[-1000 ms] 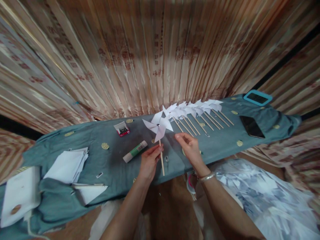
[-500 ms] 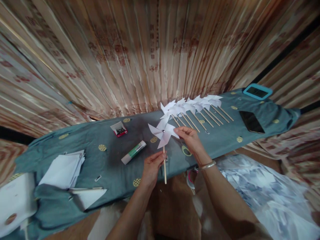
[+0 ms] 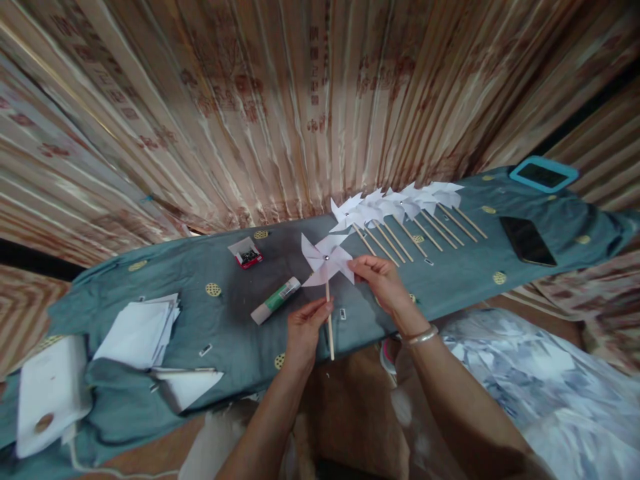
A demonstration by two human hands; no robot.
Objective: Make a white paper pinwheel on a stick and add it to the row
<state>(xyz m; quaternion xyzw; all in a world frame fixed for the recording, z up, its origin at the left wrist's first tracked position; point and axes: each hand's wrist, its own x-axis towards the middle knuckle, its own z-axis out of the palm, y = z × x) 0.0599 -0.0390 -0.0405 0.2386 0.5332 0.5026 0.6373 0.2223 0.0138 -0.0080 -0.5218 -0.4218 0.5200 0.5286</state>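
Note:
A white paper pinwheel [image 3: 324, 257] on a thin wooden stick is held upright over the teal-covered bench [image 3: 450, 287]. My left hand [image 3: 304, 327] pinches the stick just below the wheel. My right hand [image 3: 381, 280] pinches the tip of the wheel's right blade. A row of several finished white pinwheels [image 3: 400, 203] lies on the bench just beyond my right hand, sticks pointing towards me.
A green and white glue stick [image 3: 276, 301] lies left of my left hand, a small red box of pins [image 3: 245, 253] behind it. White paper squares [image 3: 137, 330] and a white pad [image 3: 50, 390] sit at the left; a black phone [image 3: 529, 241] and a blue-cased device [image 3: 544, 174] at the right. A striped curtain [image 3: 280, 100] hangs behind.
My right hand closed on the pinwheel's right blade, where it was apart from it a second ago. The blades have turned a little. The view has shifted slightly.

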